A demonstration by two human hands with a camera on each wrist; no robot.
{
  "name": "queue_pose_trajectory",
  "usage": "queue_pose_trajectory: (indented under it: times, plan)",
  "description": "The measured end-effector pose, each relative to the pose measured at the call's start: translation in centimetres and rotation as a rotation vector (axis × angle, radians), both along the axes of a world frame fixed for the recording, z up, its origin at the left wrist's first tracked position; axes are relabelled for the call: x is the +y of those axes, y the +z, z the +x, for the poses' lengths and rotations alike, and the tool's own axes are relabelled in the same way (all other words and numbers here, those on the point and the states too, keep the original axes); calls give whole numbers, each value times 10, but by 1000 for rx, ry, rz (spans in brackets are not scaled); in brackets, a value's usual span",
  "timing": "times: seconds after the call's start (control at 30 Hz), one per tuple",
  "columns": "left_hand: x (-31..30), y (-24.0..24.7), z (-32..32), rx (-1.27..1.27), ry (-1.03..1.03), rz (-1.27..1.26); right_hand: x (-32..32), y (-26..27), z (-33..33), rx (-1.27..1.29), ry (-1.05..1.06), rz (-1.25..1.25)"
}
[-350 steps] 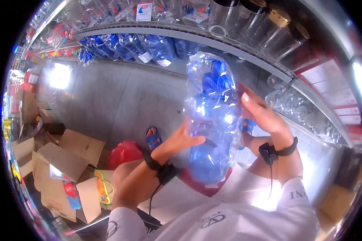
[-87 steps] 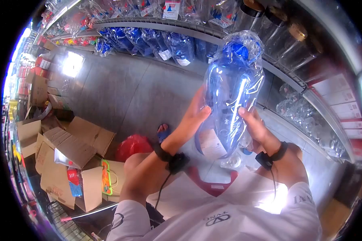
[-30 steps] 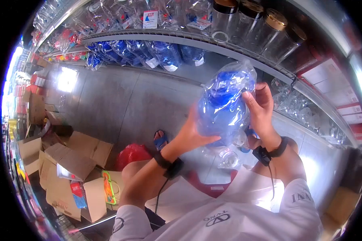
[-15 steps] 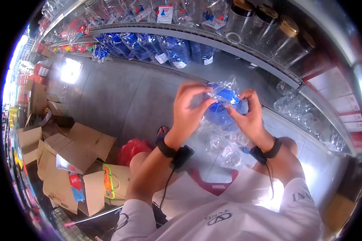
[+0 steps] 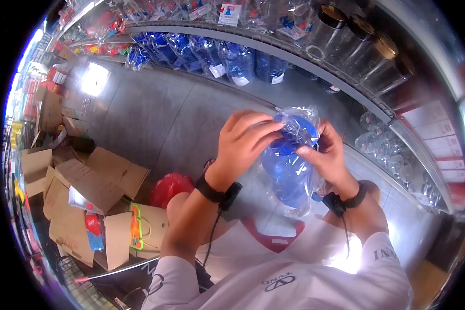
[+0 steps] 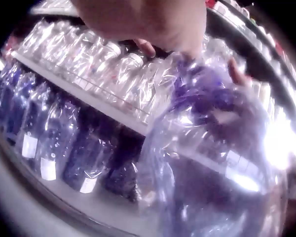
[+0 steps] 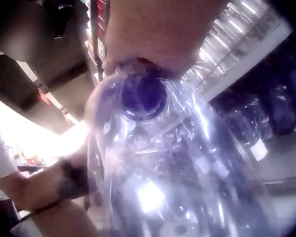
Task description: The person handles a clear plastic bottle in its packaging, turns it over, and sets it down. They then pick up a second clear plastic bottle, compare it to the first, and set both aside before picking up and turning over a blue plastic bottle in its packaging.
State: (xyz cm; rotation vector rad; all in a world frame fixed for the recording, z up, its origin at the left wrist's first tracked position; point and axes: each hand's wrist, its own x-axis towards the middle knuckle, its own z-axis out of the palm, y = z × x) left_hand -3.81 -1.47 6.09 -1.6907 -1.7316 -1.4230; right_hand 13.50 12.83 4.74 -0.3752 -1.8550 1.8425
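Note:
A blue bottle (image 5: 289,173) in a clear plastic wrapper stands slightly tilted in front of the person, its blue cap toward the hands. The left hand (image 5: 243,142) pinches the wrapper at the top, fingers bent over the cap. From the other side the right hand (image 5: 328,152) grips the bottle's neck area, thumb near the cap. In the left wrist view the wrapped bottle (image 6: 212,168) fills the lower right, below the left hand (image 6: 143,24). The right wrist view shows the bottle (image 7: 172,173) under the right hand (image 7: 158,39).
Wrapped blue bottles (image 5: 237,62) line the lower shelf ahead, with glass jars (image 5: 356,39) above at right. Opened cardboard boxes (image 5: 82,227) and a red bag (image 5: 171,190) lie at the left. Clear wrapped items (image 5: 392,150) sit on the right-hand shelf.
The bottle was held upright and higher earlier, then lowered and tilted. The left hand has moved from the bottle's side to its capped top; the right hand has moved up to the neck.

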Motion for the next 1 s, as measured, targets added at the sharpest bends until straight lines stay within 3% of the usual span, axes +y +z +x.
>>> queue_pose_trajectory:
  times: [0.13, 0.4, 0.7, 0.8, 0.9, 1.0]
  plan:
    - [2, -10, 0, -99, -11, -19, -9, 0, 3, -33, 73, 82]
    - [-4, -5, -10, -227, -67, -32, -5, 5, 4, 36, 94, -114]
    - [2, -12, -9, -624, -269, 107, 7, 9, 3, 136, 122, -275]
    - [2, -5, -2, -877, -196, 163, 1, 7, 6, 126, 102, -265]
    - [1, 12, 5, -528, -105, 4, -10, 2, 10, 48, 94, -210]
    - [1, -2, 0, -528, -170, -11, -10, 2, 9, 11, 49, 68]
